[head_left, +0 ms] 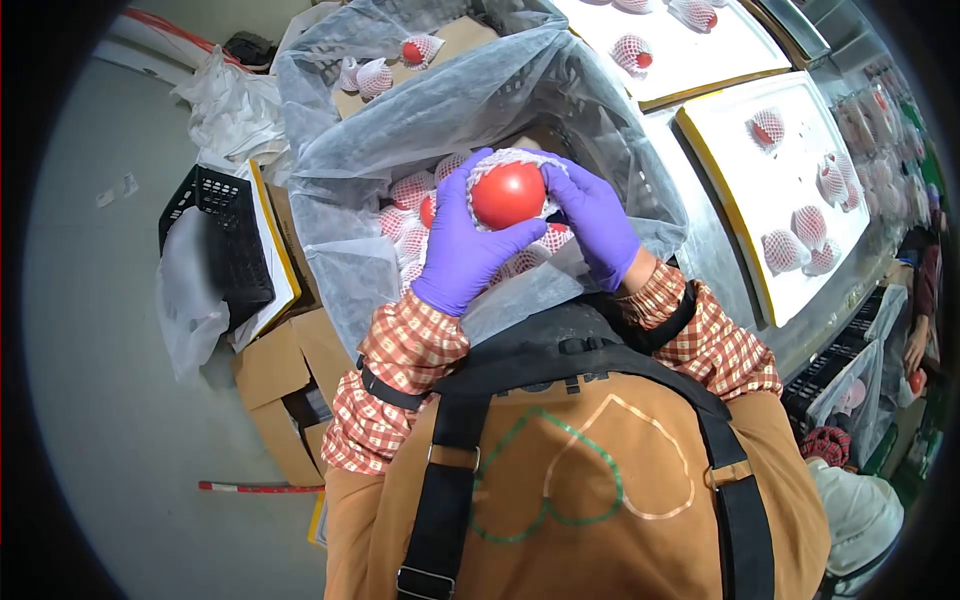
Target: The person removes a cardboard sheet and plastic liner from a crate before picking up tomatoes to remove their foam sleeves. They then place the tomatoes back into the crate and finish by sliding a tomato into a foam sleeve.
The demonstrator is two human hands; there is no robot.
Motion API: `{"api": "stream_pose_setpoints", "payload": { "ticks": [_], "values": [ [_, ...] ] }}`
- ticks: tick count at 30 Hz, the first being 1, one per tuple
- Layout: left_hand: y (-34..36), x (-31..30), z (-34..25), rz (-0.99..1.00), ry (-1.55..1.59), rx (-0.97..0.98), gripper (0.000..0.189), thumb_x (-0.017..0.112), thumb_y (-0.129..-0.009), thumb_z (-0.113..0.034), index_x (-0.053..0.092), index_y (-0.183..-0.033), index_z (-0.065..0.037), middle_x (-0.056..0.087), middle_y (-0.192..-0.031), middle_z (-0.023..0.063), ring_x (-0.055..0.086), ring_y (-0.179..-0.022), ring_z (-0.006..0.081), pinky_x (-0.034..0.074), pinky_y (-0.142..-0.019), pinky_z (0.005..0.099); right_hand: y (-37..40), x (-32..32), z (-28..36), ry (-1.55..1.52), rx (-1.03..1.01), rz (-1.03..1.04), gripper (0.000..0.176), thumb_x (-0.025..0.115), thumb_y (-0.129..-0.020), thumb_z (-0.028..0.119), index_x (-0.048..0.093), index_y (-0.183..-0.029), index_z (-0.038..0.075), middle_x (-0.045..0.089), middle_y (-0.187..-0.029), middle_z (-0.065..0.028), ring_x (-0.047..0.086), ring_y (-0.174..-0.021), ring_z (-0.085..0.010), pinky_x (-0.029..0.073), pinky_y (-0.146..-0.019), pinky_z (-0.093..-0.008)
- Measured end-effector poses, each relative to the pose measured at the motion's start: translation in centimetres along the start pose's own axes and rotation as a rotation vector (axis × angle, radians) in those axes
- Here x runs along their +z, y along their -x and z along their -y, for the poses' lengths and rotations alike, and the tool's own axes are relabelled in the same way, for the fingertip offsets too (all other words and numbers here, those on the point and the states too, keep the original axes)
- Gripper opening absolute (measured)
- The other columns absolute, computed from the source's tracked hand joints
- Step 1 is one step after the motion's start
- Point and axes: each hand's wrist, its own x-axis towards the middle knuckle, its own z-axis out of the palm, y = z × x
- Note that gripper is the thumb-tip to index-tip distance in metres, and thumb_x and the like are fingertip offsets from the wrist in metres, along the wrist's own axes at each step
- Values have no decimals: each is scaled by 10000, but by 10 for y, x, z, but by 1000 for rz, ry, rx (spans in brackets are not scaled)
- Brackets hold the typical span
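Observation:
Both purple-gloved hands hold a smooth, shiny red tomato [508,195] with a white foam net [515,157] around its far side and edges. My left hand [463,243] grips it from the left, thumb across the near side. On the right, my right hand [592,213] has its fingers curled at the net's edge. Below them is a crate [350,180] lined with translucent plastic sheeting. Inside it, several netted tomatoes [410,192] lie partly hidden by my hands.
Right of the crate, a white padded tray [735,200] carries several netted tomatoes; another tray [690,50] lies beyond. A second lined crate [455,45] stands ahead. At left are a black crate [240,235] and a cardboard box [270,375]. Another person's hand [915,345] shows far right.

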Motion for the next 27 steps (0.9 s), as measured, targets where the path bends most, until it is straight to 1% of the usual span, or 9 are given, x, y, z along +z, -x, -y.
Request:
{"api": "stream_pose_setpoints", "payload": {
  "ticks": [1,6,8,12,13,15,17,21,27],
  "values": [
    [1,-3,-1,78,322,-88,882,843,-671,-157,342,-1382,-11,448,-1314,163,505,-1177,245,459,-979,348,0,-1,-1,130,-75,31,386,524,-976,267,559,-1272,22,615,-1195,-73,593,-1069,-162,474,-917,-279],
    [2,5,-4,41,353,-170,760,740,-766,-125,345,-1404,-9,501,-1273,121,530,-1149,207,452,-981,327,1,-5,1,367,-315,66,354,535,-968,220,568,-1273,45,631,-1191,-89,592,-1066,-141,471,-923,-291],
    [2,4,-5,59,629,-199,748,717,-792,-169,332,-1411,-6,490,-1277,129,524,-1161,219,446,-994,338,-1,-9,2,447,-393,70,351,537,-966,225,571,-1273,58,642,-1173,-94,596,-1051,-133,473,-916,-293],
    [3,-4,-8,82,1164,-316,755,548,-886,-479,308,-1423,-5,410,-1407,154,475,-1239,260,394,-1051,403,-8,-38,14,443,-250,108,338,531,-969,242,589,-1248,59,673,-1094,-103,623,-1006,-148,483,-874,-284],
    [0,-7,-8,55,1343,-365,787,401,-908,-606,320,-1416,-11,383,-1446,153,458,-1261,274,380,-1062,420,-6,-48,19,533,-109,102,358,521,-973,247,573,-1258,37,667,-1104,-106,621,-1018,-156,487,-877,-288],
    [-2,-11,-9,79,1391,-360,795,366,-906,-636,343,-1402,-15,401,-1433,159,455,-1262,282,381,-1060,429,-3,-63,24,620,32,115,379,512,-977,252,556,-1269,15,661,-1113,-110,620,-1029,-164,491,-880,-291],
    [-3,-12,-9,30,1374,-440,826,324,-885,-709,418,-1350,-33,462,-1380,172,453,-1260,308,370,-1059,475,5,-67,23,-175,300,288,454,471,-992,305,488,-1314,-15,577,-1255,-140,547,-1174,-192,442,-995,-335],
    [2,-10,7,268,1506,-478,825,336,-865,-735,448,-1330,-63,496,-1341,163,463,-1248,318,360,-1050,521,12,-52,21,-754,266,301,498,397,-1006,371,462,-1318,-11,560,-1269,-168,555,-1176,-261,460,-990,-447],
    [8,-1,-14,-18,1323,-639,719,415,-901,-645,450,-1333,-71,482,-1356,165,456,-1266,304,364,-1037,547,7,-49,13,-959,192,394,356,459,-969,123,469,-1291,-27,566,-1258,-158,563,-1165,-258,452,-1012,-409]
  ]
}}
